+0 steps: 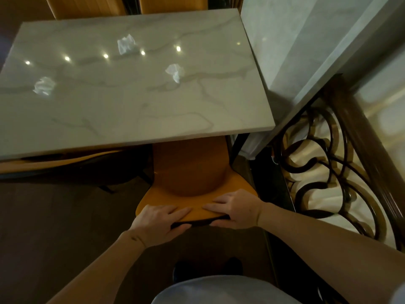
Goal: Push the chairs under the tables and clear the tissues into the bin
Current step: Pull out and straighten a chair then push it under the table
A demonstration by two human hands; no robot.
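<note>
An orange chair stands in front of me with its seat partly under the marble table. My left hand and my right hand both grip the top edge of its backrest, fingers over the front. Three crumpled white tissues lie on the tabletop: one at the left, one at the back middle and one at the right. No bin is in view.
A second orange chair is tucked under the table to the left. Two more chair backs show beyond the far edge. A dark ornate railing and a marble ledge close off the right side. Dark floor lies to my left.
</note>
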